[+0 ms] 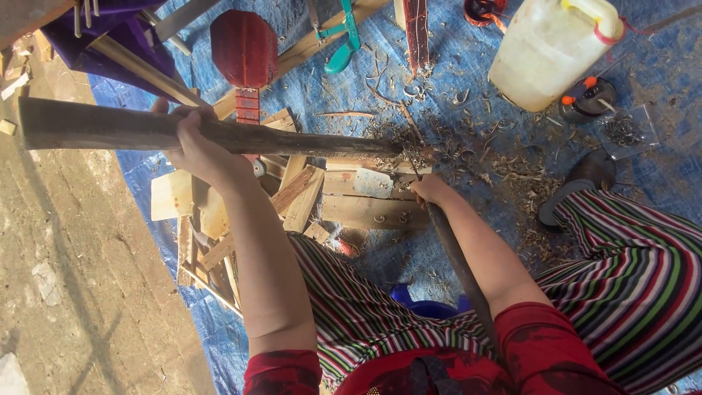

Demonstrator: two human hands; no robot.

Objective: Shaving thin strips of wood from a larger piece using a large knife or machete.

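Wooden pole (219, 133) lies crosswise over a stack of boards (365, 201) on the blue tarp (453, 80); I have my left hand (201, 150) with fingers (189, 121) clamped around it, while my right hand (433, 190) grips a long dark tool (457, 256) whose tip meets the pole's end. I judge the tool could skid off the rounded wood toward my striped knees if the pole rolls. I count one pole, one tool, one white jug (548, 47), one red instrument (245, 51).
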